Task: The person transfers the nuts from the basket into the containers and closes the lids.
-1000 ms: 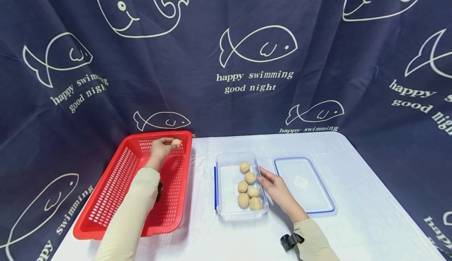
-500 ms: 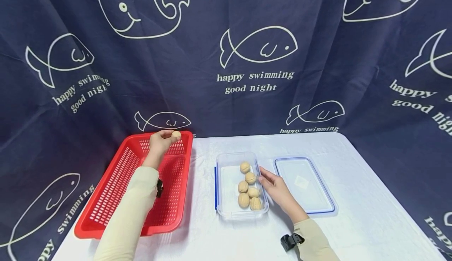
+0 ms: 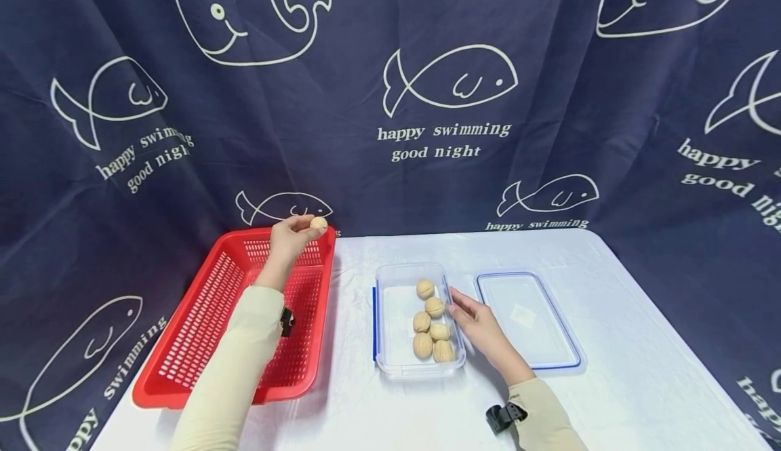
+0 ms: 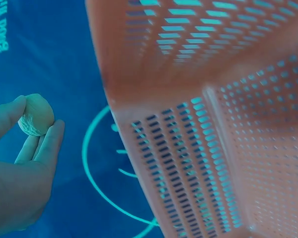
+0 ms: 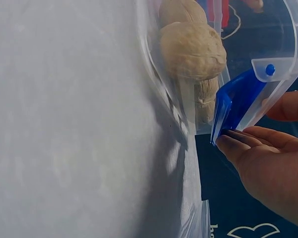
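My left hand (image 3: 291, 237) pinches a walnut (image 3: 318, 224) between thumb and fingertips, raised over the far right corner of a red plastic basket (image 3: 325, 288). In the left wrist view the walnut (image 4: 36, 115) sits in the fingertips, apart from the basket wall (image 4: 124, 116). My right hand (image 3: 478, 325) holds the right side of a clear plastic food container (image 3: 393, 369). Up close, its fingers (image 5: 238, 144) lie against the container's blue latch (image 5: 238, 101), with the thumb at the wall. Several walnuts (image 3: 434, 307) lie inside, along the right half.
A clear lid (image 3: 527, 319) with a blue seal lies flat to the right of the container. The white-covered table (image 3: 360, 410) ends at a dark blue curtain (image 3: 342, 98) at the back. White cloth shows between basket and container.
My left hand has risen out of the basket and shifted right with the walnut, up to the far rim's height. My right hand keeps its place on the container.
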A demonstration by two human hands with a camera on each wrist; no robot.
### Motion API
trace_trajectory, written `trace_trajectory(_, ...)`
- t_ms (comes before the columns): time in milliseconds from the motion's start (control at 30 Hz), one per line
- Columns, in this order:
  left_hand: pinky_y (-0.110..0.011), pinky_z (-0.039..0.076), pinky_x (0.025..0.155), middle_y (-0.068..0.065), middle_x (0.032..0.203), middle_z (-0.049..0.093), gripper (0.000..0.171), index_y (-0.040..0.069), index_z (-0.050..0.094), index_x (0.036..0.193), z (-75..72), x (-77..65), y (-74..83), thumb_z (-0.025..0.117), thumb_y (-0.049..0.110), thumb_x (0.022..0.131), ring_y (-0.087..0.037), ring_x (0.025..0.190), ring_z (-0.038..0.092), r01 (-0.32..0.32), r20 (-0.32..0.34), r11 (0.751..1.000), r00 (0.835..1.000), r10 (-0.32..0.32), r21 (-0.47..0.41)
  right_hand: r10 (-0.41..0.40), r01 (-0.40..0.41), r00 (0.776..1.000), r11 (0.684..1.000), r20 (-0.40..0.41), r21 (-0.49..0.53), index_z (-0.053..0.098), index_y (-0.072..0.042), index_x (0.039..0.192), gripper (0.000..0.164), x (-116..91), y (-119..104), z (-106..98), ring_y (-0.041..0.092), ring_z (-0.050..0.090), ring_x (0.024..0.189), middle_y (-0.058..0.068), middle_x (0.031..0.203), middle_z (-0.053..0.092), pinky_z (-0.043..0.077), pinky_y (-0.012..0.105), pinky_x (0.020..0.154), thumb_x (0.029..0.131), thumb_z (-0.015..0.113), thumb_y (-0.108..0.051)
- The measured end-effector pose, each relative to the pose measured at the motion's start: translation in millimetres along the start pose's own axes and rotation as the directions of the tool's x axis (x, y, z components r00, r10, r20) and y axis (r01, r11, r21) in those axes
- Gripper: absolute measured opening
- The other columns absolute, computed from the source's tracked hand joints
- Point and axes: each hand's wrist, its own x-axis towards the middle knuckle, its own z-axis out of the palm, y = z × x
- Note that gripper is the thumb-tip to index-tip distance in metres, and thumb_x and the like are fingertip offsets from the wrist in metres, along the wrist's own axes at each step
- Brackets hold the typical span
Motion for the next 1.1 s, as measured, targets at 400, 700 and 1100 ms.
trace_trajectory(400,-0.018,0.053,0.079,-0.027,0.121,0.061,0.042,-0.010,0.059,0.121,29.5,-16.6,18.7,0.069,-0.010,0.080,-0.019,0.100,0.065,-0.050,0.065,0.992,0.996,0.058,-0.116,0.004,-0.004,1.000,1.000,-0.001,-0.012,0.039,0.002,0.143,0.047,-0.5,-0.2,-0.6,0.034,0.040,0.133,0.019,0.145,0.041,0.031,0.036,0.108,0.100,0.051,-0.014)
trace_trajectory(700,-0.025,0.053,0.084,-0.025,0.118,0.063,0.040,-0.008,0.062,0.119,49.6,-29.9,26.2,0.070,-0.008,0.080,-0.029,0.106,0.064,-0.092,0.089,0.993,0.991,0.098,-0.070,0.000,0.000,1.000,1.000,0.005,-0.013,0.039,0.002,0.143,0.048,-0.2,-0.5,-0.7,0.034,0.040,0.133,0.019,0.145,0.041,0.031,0.037,0.109,0.100,0.051,-0.015)
trace_trajectory(1100,-0.032,0.054,0.086,-0.026,0.111,0.066,0.036,-0.010,0.064,0.113,85.3,-53.4,34.8,0.071,-0.010,0.078,-0.033,0.102,0.065,-0.139,0.095,0.986,0.985,0.147,-0.088,-0.005,0.005,1.000,1.000,0.001,-0.009,0.039,0.003,0.143,0.047,1.5,0.6,0.7,0.034,0.041,0.133,0.020,0.145,0.041,0.031,0.037,0.108,0.100,0.051,-0.012)
